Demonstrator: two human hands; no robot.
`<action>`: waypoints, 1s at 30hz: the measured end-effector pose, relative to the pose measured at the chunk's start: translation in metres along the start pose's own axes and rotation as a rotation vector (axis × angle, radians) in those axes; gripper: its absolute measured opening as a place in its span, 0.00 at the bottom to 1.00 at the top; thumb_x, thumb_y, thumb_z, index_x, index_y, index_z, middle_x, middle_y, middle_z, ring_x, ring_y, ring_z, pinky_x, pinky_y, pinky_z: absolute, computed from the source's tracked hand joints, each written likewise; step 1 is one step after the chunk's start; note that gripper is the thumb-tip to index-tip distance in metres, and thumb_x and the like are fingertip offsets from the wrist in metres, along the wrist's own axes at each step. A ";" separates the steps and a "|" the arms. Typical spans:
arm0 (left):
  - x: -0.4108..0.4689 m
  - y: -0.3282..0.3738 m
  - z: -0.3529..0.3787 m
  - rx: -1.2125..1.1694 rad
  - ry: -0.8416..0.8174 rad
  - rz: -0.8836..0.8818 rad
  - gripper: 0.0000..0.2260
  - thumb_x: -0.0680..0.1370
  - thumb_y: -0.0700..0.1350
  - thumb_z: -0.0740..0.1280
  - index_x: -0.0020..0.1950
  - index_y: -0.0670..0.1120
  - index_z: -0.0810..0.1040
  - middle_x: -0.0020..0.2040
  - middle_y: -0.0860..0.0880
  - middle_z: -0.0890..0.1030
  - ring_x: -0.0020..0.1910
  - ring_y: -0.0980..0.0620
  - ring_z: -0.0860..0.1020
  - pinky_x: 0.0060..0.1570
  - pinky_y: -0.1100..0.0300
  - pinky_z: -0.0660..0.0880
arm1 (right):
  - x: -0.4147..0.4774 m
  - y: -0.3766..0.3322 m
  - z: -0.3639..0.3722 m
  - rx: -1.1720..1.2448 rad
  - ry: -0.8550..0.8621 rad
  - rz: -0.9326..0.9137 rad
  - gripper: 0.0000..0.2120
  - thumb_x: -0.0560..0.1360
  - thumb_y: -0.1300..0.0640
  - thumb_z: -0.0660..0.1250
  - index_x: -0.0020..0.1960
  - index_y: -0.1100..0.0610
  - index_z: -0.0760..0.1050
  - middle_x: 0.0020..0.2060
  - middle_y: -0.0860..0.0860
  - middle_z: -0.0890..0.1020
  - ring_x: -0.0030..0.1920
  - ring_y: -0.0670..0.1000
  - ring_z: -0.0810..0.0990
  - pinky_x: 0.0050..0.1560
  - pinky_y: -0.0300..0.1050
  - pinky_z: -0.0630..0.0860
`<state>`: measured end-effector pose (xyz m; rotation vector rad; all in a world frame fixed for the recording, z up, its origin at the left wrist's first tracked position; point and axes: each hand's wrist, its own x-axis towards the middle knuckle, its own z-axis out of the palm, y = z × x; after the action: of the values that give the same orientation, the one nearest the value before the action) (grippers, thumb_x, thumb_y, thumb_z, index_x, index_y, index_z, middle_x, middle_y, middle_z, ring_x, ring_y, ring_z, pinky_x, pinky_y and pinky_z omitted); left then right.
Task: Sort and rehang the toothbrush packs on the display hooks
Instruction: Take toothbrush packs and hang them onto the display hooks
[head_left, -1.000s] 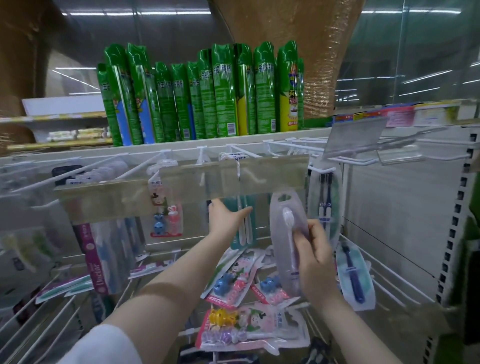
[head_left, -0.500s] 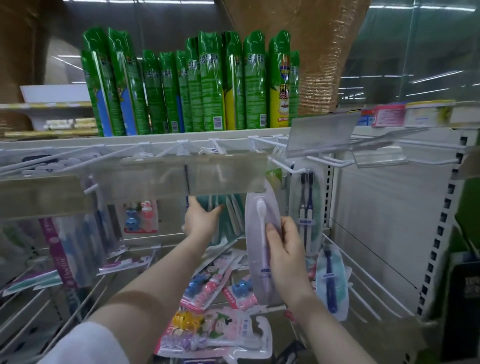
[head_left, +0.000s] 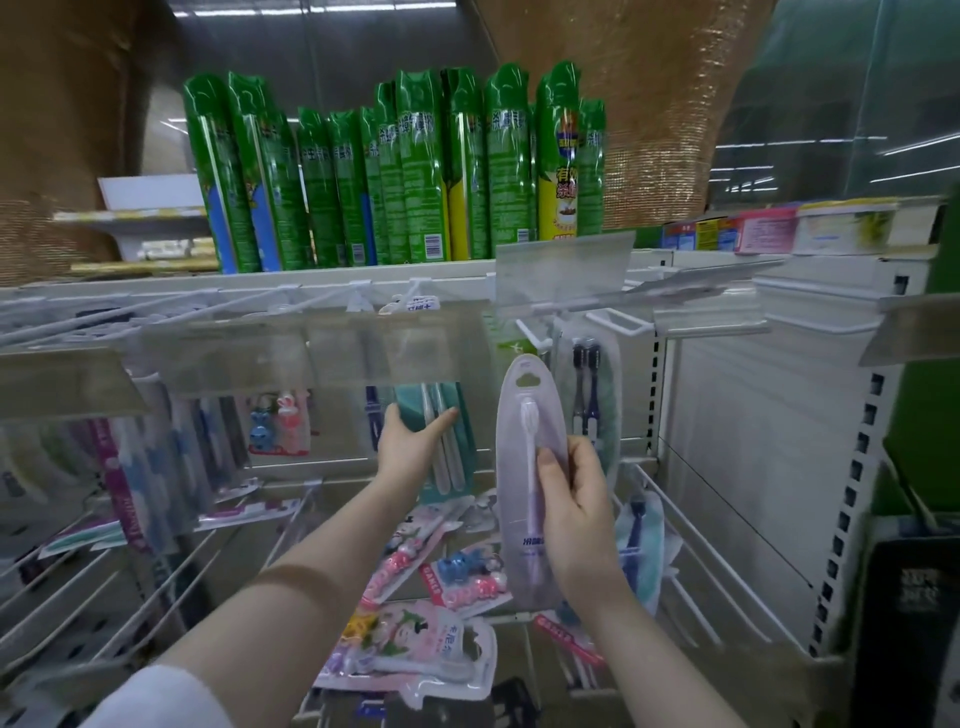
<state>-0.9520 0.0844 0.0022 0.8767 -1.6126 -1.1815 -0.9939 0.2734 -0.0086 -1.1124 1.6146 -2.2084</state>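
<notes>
Nearest me, at least four loose children's packs lie overlapping on the lower wire rack (head_left: 691, 545), the closest a pink pack (head_left: 415, 649) with a cartoon figure. Above them my right hand (head_left: 574, 512) grips one oval pack (head_left: 527, 441), thumb on its front and fingers curled behind; it stands upright just under the hooks, clear plastic with a cloud-shaped hanging hole, holding one toothbrush with white bristles and a lilac handle. My left hand (head_left: 410, 447) lies with straight fingers and thumb spread against a hanging teal pack (head_left: 454, 452) of two pale brushes. Right of the oval pack hangs a twin pack (head_left: 587, 395) of two dark brushes. On the top shelf (head_left: 156, 291) stand green cans (head_left: 415, 176), too overlapped to count
</notes>
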 end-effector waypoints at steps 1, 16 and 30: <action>-0.004 0.001 0.001 -0.008 -0.012 0.005 0.22 0.72 0.50 0.73 0.61 0.45 0.71 0.56 0.46 0.78 0.56 0.45 0.77 0.60 0.46 0.73 | -0.001 -0.002 -0.002 0.006 -0.001 -0.005 0.10 0.81 0.55 0.57 0.46 0.61 0.68 0.42 0.68 0.73 0.37 0.53 0.73 0.39 0.49 0.71; -0.049 0.003 -0.079 -0.066 0.073 0.054 0.28 0.76 0.42 0.69 0.73 0.45 0.62 0.66 0.45 0.70 0.64 0.48 0.70 0.58 0.54 0.71 | -0.018 -0.022 0.047 0.051 -0.151 0.017 0.10 0.80 0.56 0.58 0.40 0.55 0.68 0.28 0.45 0.72 0.29 0.44 0.70 0.31 0.33 0.66; -0.021 -0.025 -0.222 -0.077 0.043 0.135 0.14 0.75 0.38 0.69 0.58 0.46 0.72 0.56 0.47 0.78 0.56 0.49 0.77 0.56 0.56 0.75 | -0.057 -0.017 0.193 0.230 0.042 0.332 0.09 0.80 0.56 0.57 0.41 0.54 0.70 0.38 0.52 0.76 0.40 0.54 0.74 0.28 0.37 0.70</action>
<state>-0.7341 0.0292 -0.0024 0.7280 -1.5563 -1.1156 -0.8221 0.1682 0.0045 -0.6862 1.3961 -2.1378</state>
